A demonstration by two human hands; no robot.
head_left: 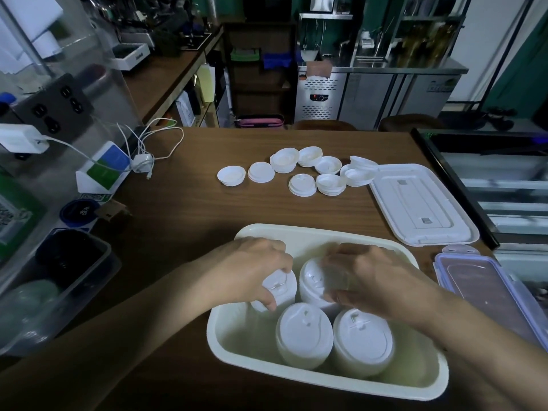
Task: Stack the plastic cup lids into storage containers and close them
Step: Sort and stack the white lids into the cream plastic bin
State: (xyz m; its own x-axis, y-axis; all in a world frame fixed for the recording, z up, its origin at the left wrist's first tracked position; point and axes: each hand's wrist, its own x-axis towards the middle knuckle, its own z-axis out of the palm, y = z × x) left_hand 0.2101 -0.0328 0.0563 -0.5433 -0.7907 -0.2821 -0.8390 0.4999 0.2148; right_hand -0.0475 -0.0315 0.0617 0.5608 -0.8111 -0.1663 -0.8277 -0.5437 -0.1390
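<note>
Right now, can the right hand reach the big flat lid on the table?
Probably yes: the big flat lid lies uncovered beside the tub, though the right hand grips a lid stack.

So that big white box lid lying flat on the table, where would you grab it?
The white box lid lies flat, so only its raised rim gives a hold. Probably take the left long edge, coming from the left: cup lids crowd its far end, a black-edged case runs close along its right, and a purple-rimmed lid sits by its near right corner.
</note>
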